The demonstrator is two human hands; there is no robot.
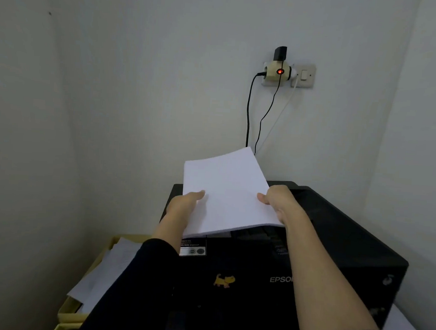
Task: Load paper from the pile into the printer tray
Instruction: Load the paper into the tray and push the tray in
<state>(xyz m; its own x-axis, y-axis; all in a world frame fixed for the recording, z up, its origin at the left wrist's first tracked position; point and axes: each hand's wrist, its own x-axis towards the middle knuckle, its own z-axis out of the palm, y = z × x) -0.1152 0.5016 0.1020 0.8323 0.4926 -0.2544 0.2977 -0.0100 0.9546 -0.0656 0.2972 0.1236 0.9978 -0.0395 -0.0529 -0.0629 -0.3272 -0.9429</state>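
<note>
So the stack of paper (225, 190) is already off the pile and up in the air — held flat-ish, far edge tipped up toward the wall, right over the far part of the black printer (268, 277). The left hand (185, 205) has its grip clamped on the left edge, thumb on top, and the right hand (279, 201) is clamped on the right edge the same way. Nothing is fed in yet as far as I can see; the near edge of the stack hangs just above what looks like the rear feed slot, though the tray itself is mostly hidden behind the sheets. My guess: pick-up done, still left is lining it up and sliding it down into the tray.

Outward from there — the printer has a little yellow cat sticker (224, 280) on its lid. To the near left is a yellowish box (75, 314) with loose sheets (108, 268) in it, probably the pile. Can't make out the worktop under the printer. On the far wall there's a socket adapter (278, 71) with a red light, cables (248, 110) dropping behind the printer, and a light switch (304, 74) just to its right. Plain pale walls, dim corner.
</note>
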